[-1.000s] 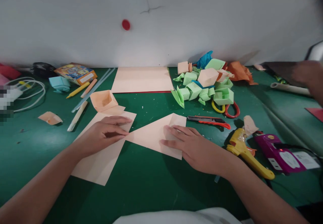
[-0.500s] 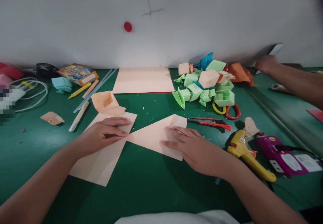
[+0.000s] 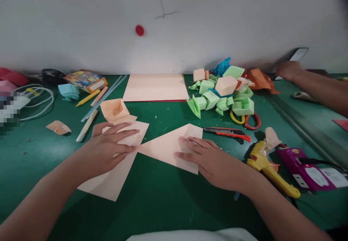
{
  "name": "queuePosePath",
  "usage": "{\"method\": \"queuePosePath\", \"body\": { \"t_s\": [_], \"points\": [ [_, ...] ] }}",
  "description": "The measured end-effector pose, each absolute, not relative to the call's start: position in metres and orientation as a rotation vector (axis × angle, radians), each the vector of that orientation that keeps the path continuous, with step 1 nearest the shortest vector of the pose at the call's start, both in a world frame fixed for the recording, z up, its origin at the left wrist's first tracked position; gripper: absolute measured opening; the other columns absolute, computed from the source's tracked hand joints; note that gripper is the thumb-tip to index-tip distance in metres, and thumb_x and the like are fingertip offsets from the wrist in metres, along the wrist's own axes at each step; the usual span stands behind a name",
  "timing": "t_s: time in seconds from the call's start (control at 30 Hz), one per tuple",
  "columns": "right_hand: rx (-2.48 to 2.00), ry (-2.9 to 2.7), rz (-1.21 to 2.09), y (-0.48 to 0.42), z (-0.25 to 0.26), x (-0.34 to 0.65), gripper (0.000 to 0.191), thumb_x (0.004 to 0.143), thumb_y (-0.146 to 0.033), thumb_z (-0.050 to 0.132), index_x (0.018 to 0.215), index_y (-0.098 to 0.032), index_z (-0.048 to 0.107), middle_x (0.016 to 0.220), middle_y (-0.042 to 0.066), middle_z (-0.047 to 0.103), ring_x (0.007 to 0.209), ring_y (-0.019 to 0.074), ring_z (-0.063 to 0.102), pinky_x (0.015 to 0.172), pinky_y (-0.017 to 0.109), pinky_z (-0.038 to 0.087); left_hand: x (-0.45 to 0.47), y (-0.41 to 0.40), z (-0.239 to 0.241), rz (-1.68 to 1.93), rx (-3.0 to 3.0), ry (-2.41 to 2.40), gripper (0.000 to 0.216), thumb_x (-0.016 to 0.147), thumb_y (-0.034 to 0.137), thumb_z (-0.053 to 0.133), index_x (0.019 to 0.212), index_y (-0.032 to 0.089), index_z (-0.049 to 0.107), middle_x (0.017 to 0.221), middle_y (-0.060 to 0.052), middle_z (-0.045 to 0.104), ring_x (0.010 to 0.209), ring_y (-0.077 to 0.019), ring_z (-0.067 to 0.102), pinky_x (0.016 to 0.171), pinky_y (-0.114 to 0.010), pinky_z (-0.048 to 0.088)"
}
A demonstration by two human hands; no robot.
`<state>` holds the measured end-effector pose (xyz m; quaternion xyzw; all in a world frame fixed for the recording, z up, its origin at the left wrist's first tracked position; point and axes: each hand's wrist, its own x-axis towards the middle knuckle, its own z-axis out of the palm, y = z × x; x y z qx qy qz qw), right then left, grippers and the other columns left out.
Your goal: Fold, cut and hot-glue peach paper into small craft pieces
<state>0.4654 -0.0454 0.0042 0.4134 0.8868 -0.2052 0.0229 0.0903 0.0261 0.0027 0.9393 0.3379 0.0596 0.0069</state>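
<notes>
A peach paper folded into a triangle [image 3: 165, 148] lies on the green table [image 3: 163, 197]. My right hand [image 3: 206, 159] rests flat on its right part, fingers stretched out and pressing the paper down. My left hand [image 3: 108, 148] lies open with fingers spread on a flat peach sheet [image 3: 111, 183], its fingertips at the triangle's left tip. A small folded peach paper box [image 3: 113, 109] sits just behind my left hand.
A pile of green and peach folded paper pieces [image 3: 223, 94] lies at the back right, with scissors [image 3: 244, 119], a red utility knife [image 3: 227, 131], a yellow glue gun [image 3: 272, 170] and a purple device [image 3: 304, 168]. Another person's hand [image 3: 289, 70] holds a phone far right. A peach sheet stack [image 3: 156, 87] lies at the back.
My left hand's fingers have spread and lifted slightly on the flat sheet. The other person's hand came into view at the far right and holds a phone against the wall. My right hand stayed put.
</notes>
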Motion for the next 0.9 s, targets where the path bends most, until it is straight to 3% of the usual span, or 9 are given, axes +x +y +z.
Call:
{"method": "queuePosePath", "body": {
  "t_s": [0.1,0.23,0.37,0.47,0.63,0.8,0.9],
  "points": [
    [1.278,2.748,-0.649,-0.046,0.003,0.465,0.080,0.087,-0.003,0.045,0.158,-0.039,0.034,0.172,0.000,0.015,0.157,0.0266,0.017,0.121,0.055,0.027,0.085,0.020,0.013,0.128,2.957,1.087,0.029,0.098,0.031,0.054,0.102,0.045,0.079,0.148,0.009,0.059,0.145,-0.0355,0.039,0.120,-0.063,0.006],
    [1.283,2.747,-0.659,-0.046,0.004,0.465,0.081,0.086,-0.003,0.045,0.158,-0.039,0.035,0.172,0.000,0.015,0.157,0.0264,0.017,0.121,0.055,0.028,0.084,0.014,0.025,-0.020,2.957,1.150,0.033,0.097,0.019,0.054,0.108,0.039,0.078,0.151,0.006,0.055,0.147,-0.0356,0.035,0.116,-0.066,0.009],
    [1.293,2.753,-0.657,-0.047,0.005,0.464,0.082,0.086,-0.002,0.044,0.159,-0.039,0.033,0.172,-0.001,0.018,0.156,0.0264,0.018,0.120,0.054,0.029,0.087,0.014,0.025,0.108,3.009,1.084,0.035,0.092,0.016,0.055,0.101,0.039,0.078,0.143,0.005,0.063,0.141,-0.0331,0.045,0.117,-0.063,0.012],
    [1.286,2.754,-0.653,-0.046,0.005,0.464,0.084,0.086,-0.003,0.044,0.160,-0.040,0.029,0.171,0.000,0.019,0.156,0.0263,0.019,0.120,0.054,0.029,0.091,0.015,0.019,0.311,3.054,1.040,0.026,0.092,0.018,0.056,0.096,0.033,0.078,0.129,0.002,0.072,0.128,-0.0297,0.059,0.117,-0.058,0.023],
    [1.287,2.771,-0.649,-0.046,0.004,0.464,0.084,0.085,-0.002,0.044,0.159,-0.039,0.032,0.171,0.000,0.020,0.156,0.0259,0.019,0.121,0.053,0.027,0.112,0.007,0.008,0.516,3.006,0.906,0.032,0.094,0.014,0.052,0.115,0.023,0.074,0.126,-0.005,0.074,0.119,-0.0234,0.065,0.112,-0.044,0.044],
    [1.291,2.758,-0.647,-0.046,0.003,0.464,0.080,0.085,-0.004,0.045,0.156,-0.039,0.037,0.171,0.001,0.020,0.156,0.0266,0.018,0.119,0.056,0.029,0.133,-0.010,-0.008,0.282,2.990,0.944,0.046,0.098,0.012,0.041,0.137,0.018,0.063,0.143,-0.007,0.064,0.127,-0.0225,0.063,0.109,-0.037,0.051],
    [1.301,2.754,-0.635,-0.046,0.003,0.464,0.080,0.085,-0.004,0.045,0.156,-0.040,0.037,0.171,0.000,0.019,0.156,0.0268,0.019,0.118,0.056,0.030,0.136,-0.024,-0.018,0.180,2.988,1.052,0.049,0.099,0.018,0.041,0.145,0.016,0.056,0.152,-0.010,0.055,0.135,-0.0266,0.057,0.111,-0.042,0.049]
  ]
}}
